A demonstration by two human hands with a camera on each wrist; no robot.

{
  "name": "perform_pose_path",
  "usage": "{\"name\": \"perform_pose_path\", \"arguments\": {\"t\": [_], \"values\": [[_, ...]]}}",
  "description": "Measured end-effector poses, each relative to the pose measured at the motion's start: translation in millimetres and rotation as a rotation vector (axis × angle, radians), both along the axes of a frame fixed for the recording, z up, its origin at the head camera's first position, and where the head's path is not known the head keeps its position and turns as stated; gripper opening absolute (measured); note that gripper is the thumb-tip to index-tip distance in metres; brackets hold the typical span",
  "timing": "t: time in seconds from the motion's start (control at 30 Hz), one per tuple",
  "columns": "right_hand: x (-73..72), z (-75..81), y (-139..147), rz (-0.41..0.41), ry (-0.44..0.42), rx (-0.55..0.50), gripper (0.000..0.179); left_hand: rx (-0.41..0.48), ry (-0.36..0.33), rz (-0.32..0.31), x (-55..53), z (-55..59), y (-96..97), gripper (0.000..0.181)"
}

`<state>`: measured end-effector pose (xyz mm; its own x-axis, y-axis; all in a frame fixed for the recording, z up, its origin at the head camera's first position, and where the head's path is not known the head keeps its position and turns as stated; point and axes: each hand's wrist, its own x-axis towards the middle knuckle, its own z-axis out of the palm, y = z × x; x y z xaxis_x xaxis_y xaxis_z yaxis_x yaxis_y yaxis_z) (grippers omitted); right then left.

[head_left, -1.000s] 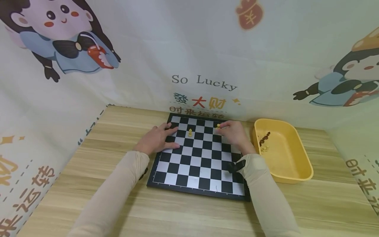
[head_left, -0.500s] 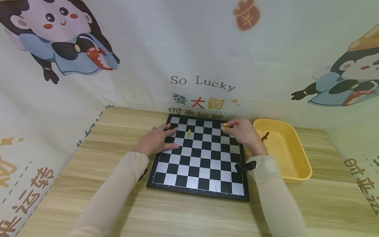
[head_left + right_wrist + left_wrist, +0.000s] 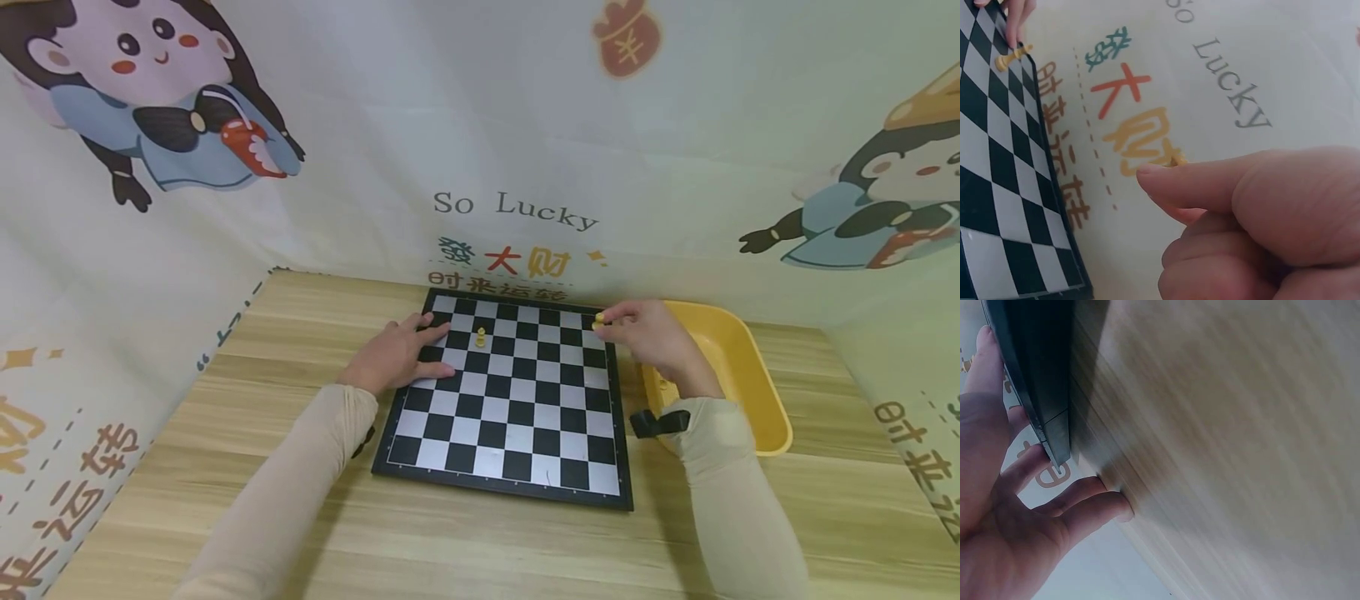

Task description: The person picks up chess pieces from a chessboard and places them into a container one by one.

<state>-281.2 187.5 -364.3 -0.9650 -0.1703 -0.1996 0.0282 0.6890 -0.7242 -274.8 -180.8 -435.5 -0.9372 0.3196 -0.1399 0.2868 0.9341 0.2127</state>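
Observation:
A black-and-white chessboard (image 3: pixel 510 387) lies on the wooden table. My left hand (image 3: pixel 393 354) rests on its left edge with spread fingers; in the left wrist view some fingers (image 3: pixel 1094 515) reach down to the table beside the board's side. One yellow chess piece (image 3: pixel 481 337) stands on the board, right of the left fingertips. At the far right corner, thumb and forefinger of my right hand (image 3: pixel 656 342) pinch a small yellow chess piece (image 3: pixel 598 320). The fingers cover most of it, and I cannot tell whether it touches the board.
A yellow plastic bin (image 3: pixel 750 367) stands right of the board, partly behind the right forearm. Something pale yellow (image 3: pixel 663 389) shows inside it. A printed cloth (image 3: pixel 675 167) hangs close behind the board's far edge.
My right hand has moved rightward along the board's far side with the pinched chess piece, now covering more of the bin. The left hand and the standing piece have stayed put.

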Motion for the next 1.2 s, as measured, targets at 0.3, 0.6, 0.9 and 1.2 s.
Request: {"name": "perform_pose_path", "arguments": {"t": [0.3, 0.6, 0.9, 1.2], "values": [[9.2, 9.7, 23.5, 0.068, -0.001, 0.054, 0.038, -0.004, -0.01, 0.001, 0.2, 2.0, 0.6, 0.087], [17.8, 14.3, 50.6, 0.164, -0.043, 0.052, 0.029, 0.002, -0.007, -0.001, 0.5, -0.4, 0.8, 0.086], [23.4, 14.7, 74.3, 0.206, -0.069, 0.044, 0.033, 0.003, -0.006, 0.008, 0.7, -0.9, 1.2, 0.087], [28.7, 19.0, 97.6, 0.19, -0.151, -0.043, 0.036, 0.003, -0.009, 0.011, 1.3, 0.9, 1.4, 0.086]]}}
